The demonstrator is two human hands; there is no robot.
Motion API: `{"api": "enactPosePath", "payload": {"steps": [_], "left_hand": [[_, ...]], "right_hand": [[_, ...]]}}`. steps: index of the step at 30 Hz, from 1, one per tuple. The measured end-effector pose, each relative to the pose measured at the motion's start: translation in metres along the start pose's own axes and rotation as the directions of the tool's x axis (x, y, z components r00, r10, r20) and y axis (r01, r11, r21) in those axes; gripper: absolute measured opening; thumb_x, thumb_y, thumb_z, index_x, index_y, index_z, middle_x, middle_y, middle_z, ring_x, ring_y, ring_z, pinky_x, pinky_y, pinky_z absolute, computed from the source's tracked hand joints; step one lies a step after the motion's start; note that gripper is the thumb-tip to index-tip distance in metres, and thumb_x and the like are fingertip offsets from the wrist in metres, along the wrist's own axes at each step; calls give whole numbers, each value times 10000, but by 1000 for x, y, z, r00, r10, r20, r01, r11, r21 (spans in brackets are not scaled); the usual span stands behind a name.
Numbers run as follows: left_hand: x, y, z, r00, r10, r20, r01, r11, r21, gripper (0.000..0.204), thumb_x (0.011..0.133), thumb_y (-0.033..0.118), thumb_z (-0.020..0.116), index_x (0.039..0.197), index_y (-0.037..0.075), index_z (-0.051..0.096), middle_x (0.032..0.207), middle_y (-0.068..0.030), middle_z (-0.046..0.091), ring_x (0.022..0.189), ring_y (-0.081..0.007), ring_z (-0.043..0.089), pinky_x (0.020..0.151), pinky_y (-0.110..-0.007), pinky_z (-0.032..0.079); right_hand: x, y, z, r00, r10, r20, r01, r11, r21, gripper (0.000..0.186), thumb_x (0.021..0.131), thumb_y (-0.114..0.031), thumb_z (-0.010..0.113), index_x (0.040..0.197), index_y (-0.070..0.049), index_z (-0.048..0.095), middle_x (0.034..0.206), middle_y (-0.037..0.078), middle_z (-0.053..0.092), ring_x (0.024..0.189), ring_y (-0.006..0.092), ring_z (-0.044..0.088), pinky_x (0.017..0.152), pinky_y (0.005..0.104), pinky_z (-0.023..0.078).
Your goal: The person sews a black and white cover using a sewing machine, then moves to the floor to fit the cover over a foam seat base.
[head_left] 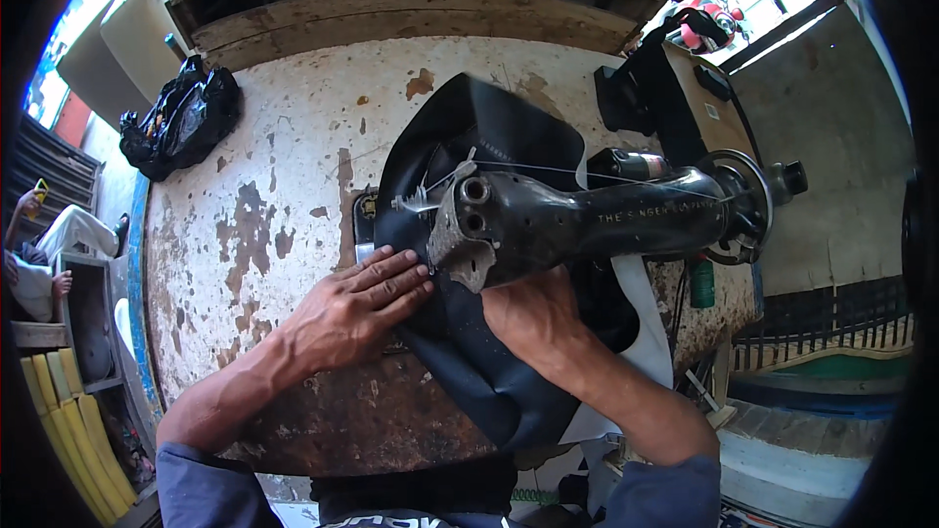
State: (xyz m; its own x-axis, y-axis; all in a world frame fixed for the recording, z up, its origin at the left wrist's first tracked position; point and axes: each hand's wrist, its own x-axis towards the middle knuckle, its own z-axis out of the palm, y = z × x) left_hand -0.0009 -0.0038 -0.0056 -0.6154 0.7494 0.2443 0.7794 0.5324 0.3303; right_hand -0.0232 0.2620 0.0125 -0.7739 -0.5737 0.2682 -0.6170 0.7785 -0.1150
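Sheet (479, 362), black, leather-like, lies bunched under sewing machine (548, 230), mid-table. Looks light, supple, perhaps slick; best held flat at left edge and near folds. Left hand (354, 308) spread flat on it, unclenched; right hand (533, 313) under machine arm, fingers hidden, grip cannot be told. Table (293, 127) worn, paint flaking. Plastic bag (186, 117) far left; yellow strips (78, 420) near left.

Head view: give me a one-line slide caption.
Left hand touching black leather-like material, right hand partly hidden beneath a black sewing machine's arm, at a worn white table.
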Motion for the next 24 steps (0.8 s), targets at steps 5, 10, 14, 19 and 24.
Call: {"api": "enactPosePath", "payload": {"steps": [5,10,14,19,24], "left_hand": [[5,-4,-1,1000,-10,-14,9,1000,-30,539,826,59,681,1364,44,695,1457,-157,660,1418,-311,584,1247,-484,422],[9,-7,0,998,-11,-65,9,1000,-28,554,777,33,713,1331,48,719,1412,-166,687,1368,-327,628,1215,-504,465],[8,22,10,989,146,-39,-142,986,89,549,859,123,697,1404,58,671,1474,-145,652,1421,-294,586,1244,-492,426],[-5,23,3,997,56,55,-54,998,-32,491,926,140,630,1405,41,670,1490,-150,640,1451,-300,555,1256,-492,408],[-9,19,2,995,88,45,-87,996,-25,480,976,150,575,1439,37,637,1503,-168,623,1447,-297,558,1261,-468,405]], "right_hand": [[3,6,3,999,48,-17,-47,999,22,302,884,-67,641,1164,-46,752,1178,154,749,1141,341,709,980,519,543],[0,8,5,999,39,31,-39,999,-6,319,895,-70,634,1194,-53,743,1228,172,739,1146,354,705,1003,531,527],[-5,-11,-11,982,44,183,-58,996,74,278,923,-102,606,1160,-61,745,1183,183,746,1123,348,713,1034,522,511],[-13,-9,-18,926,117,359,-155,985,78,225,934,-119,583,1082,-73,746,1033,155,779,1055,332,739,1053,497,501],[-12,-1,-15,936,83,341,-124,987,100,208,916,-102,592,1029,-87,766,1011,145,792,1033,321,750,1035,489,513]]}}
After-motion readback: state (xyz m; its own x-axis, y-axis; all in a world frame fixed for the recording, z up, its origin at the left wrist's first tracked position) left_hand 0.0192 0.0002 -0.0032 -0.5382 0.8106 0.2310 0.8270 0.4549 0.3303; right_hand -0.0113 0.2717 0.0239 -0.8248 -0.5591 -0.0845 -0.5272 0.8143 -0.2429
